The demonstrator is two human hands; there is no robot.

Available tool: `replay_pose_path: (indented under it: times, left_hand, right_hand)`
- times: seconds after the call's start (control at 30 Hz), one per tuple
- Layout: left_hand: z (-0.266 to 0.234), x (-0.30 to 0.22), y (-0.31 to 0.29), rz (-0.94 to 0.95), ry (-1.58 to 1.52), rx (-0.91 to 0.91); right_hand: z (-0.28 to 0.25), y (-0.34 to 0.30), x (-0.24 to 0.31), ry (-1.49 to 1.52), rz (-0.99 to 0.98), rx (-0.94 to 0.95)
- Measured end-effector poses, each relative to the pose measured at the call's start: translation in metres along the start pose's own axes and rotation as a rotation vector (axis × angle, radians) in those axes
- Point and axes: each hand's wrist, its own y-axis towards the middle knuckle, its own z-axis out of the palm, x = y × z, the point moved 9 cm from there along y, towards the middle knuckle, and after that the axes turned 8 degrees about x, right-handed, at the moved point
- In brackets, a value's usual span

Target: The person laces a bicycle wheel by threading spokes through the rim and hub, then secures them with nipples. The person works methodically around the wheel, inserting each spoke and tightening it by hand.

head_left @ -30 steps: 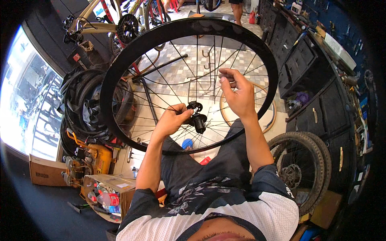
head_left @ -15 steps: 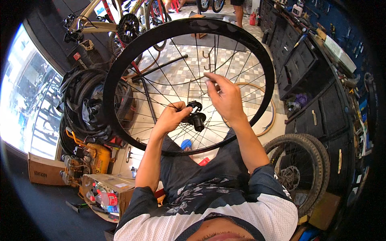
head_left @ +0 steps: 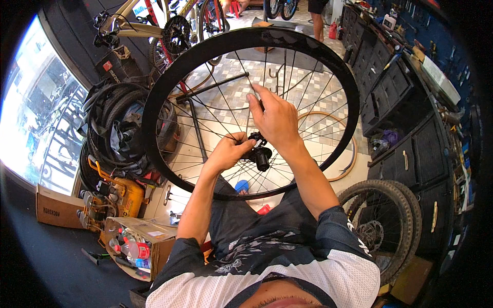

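A spoked bicycle wheel with a deep black rim (head_left: 149, 115) stands tilted above my lap. Its black hub (head_left: 263, 158) has the freehub body facing me. My left hand (head_left: 228, 152) is closed, thumb and forefinger pinching at the hub's far flange, where the spokes meet it. Above the hub, my right hand (head_left: 276, 115) has its thumb and forefinger drawn together at a thin black spoke (head_left: 241, 62). Its other fingers are curled and partly hidden behind the hand.
Tyres and tubes (head_left: 115, 118) hang in a heap at left, above a yellow compressor (head_left: 123, 197) and a cardboard box (head_left: 159, 238) of bottles. A bicycle (head_left: 133, 31) stands beyond. Black drawers (head_left: 405, 154) line the right side, with knobbly-tyred wheels (head_left: 411, 220) before them.
The wheel appears shifted slightly right and down in view. My right hand has moved left and lower, its thumb and forefinger closing at a spoke. My left hand stays at the hub.
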Motion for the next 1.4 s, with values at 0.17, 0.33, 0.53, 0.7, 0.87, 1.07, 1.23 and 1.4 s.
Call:
replay_pose_path:
  times: [0.17,0.33,0.53,0.7,0.87,1.07,1.23,1.4]
  left_hand:
    - [-0.003,0.003,0.000,-0.006,-0.025,-0.027]
    - [-0.004,0.011,0.005,-0.008,-0.043,-0.022]
    - [-0.001,0.012,0.004,0.004,-0.054,-0.015]
    - [-0.001,0.002,0.000,-0.001,-0.003,-0.029]
    - [-0.001,0.008,0.000,-0.004,0.003,-0.024]
    - [0.001,-0.001,-0.007,-0.033,-0.018,-0.007]
    - [0.001,0.009,0.002,-0.006,-0.068,0.020]
    - [0.003,0.015,0.004,-0.026,-0.070,0.008]
  right_hand:
    - [0.015,-0.006,-0.002,-0.034,0.048,0.112]
    - [0.016,-0.011,-0.005,-0.042,0.051,0.137]
    - [-0.045,-0.010,-0.013,0.155,0.184,-0.107]
    - [-0.048,0.002,0.017,0.255,-0.073,-0.156]
    - [-0.007,0.016,0.019,0.085,-0.054,-0.018]
    - [-0.002,0.021,0.005,0.039,0.086,0.096]
    - [0.002,0.025,-0.010,0.080,0.139,0.181]
    - [0.020,0.017,-0.002,0.031,0.107,0.154]
